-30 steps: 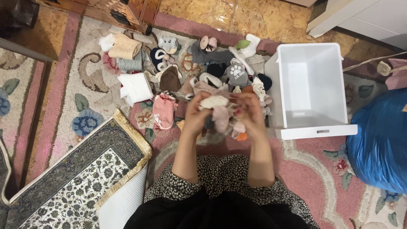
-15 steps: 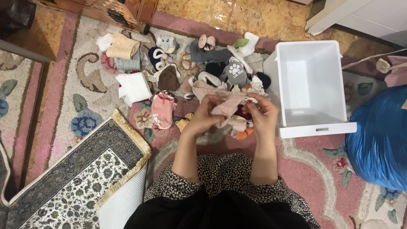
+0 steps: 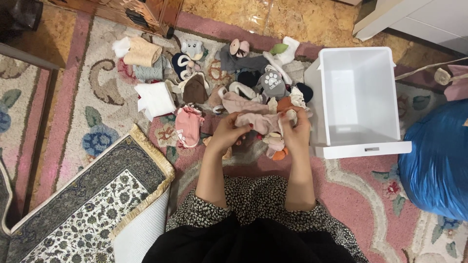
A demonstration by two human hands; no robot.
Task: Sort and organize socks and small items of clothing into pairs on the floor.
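Left hand (image 3: 225,134) and right hand (image 3: 295,131) both pinched shut on a soft, limp pale-pink sock (image 3: 262,122), stretched between them over the flowered rug (image 3: 356,185). Just beyond the fingers, a loose heap of small knitted socks (image 3: 234,83); right of the right hand, a smooth white rectangular plastic bin (image 3: 358,97).

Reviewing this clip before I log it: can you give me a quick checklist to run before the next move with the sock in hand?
1. Left hand grips pale pink sock: ok.
2. Right hand grips the same sock: ok.
3. Sock lifted off the sock pile: ok.
4. White bin open and unblocked beside the right hand: ok.
5. Bin holds nothing: ok.
6. Matching sock found: cannot tell.
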